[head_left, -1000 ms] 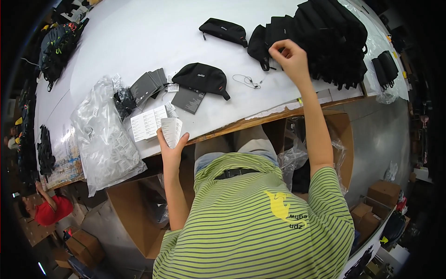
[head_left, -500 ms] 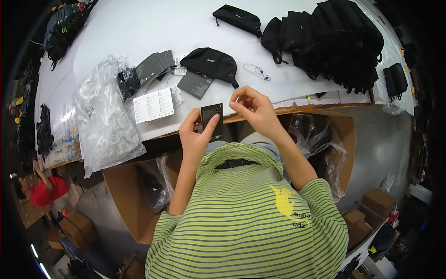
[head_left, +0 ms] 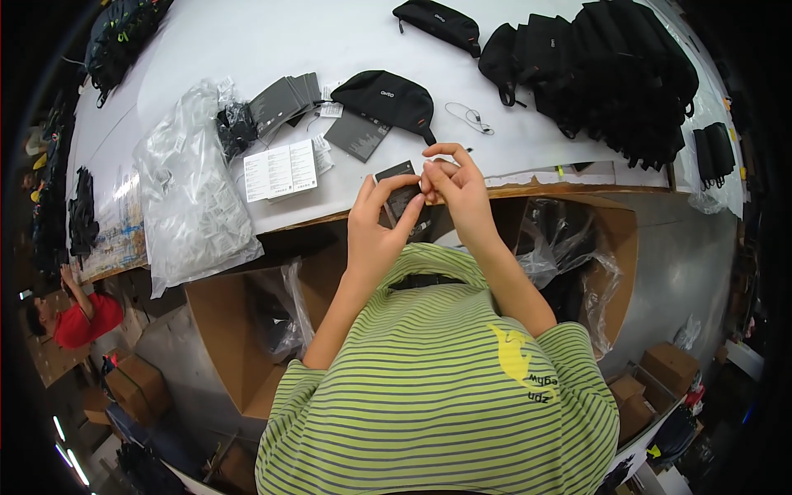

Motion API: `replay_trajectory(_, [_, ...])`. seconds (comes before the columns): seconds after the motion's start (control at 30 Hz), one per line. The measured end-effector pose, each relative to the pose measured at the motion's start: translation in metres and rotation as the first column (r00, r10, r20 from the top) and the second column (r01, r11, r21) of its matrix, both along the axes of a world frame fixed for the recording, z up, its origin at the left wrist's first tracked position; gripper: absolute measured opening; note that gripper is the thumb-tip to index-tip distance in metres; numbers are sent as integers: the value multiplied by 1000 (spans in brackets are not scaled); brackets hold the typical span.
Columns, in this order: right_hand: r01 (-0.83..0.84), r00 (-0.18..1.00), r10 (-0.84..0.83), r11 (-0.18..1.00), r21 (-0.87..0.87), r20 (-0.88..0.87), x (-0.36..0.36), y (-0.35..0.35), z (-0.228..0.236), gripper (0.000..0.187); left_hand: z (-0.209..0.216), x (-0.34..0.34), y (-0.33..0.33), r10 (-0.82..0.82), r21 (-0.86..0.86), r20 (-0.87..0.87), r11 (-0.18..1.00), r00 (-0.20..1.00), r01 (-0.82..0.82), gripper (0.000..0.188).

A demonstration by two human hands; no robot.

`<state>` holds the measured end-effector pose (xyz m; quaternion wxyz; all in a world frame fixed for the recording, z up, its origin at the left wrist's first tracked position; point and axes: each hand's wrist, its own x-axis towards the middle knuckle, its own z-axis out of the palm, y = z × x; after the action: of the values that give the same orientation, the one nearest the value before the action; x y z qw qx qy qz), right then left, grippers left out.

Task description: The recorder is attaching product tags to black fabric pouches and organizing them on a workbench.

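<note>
In front of my belly, at the table's front edge, is a small black card (head_left: 402,200) with faint print. The fingers and thumb of my left hand (head_left: 375,219) curl over it and close at its right side. My right hand (head_left: 464,198) meets them there, thumb and fingertips pinched together; anything between them is too small to make out. Just beyond lies a dark grey printed card (head_left: 356,136), partly under a black zip pouch (head_left: 388,101). A thin looped cord (head_left: 472,118) lies right of the pouch.
Left on the table (head_left: 272,33) are a clear bag of small packets (head_left: 194,198), white printed leaflets (head_left: 280,172) and a fanned stack of grey cards (head_left: 280,103). Black pouches (head_left: 606,82) pile up at right. Open cartons (head_left: 223,338) stand below the edge. A person in red (head_left: 89,320) is far left.
My right hand has come left and down to meet my left hand at the card. My left hand has shifted right, its fingers now curled over the card, which has tilted.
</note>
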<state>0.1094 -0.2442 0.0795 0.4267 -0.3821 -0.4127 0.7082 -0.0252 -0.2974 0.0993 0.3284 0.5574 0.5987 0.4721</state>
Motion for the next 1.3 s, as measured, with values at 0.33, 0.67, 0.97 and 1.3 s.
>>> replay_trajectory(0.33, [185,979,-185,983,-8,-87,0,-2,-5,22,-16,2,4,72,32,-40,997,997,-71,21])
replay_trajectory(0.67, [196,977,-211,947,253,36,-9,-12,-5,27,-39,4,6,39,-277,525,953,850,127,18])
replay_trajectory(0.97, [30,897,-237,875,484,373,1,-12,0,14,-39,-6,6,42,-140,254,990,966,-7,13])
replay_trajectory(1.3, [-330,768,-59,817,473,638,17,-9,6,11,-32,-16,4,-5,73,-200,997,980,20,9])
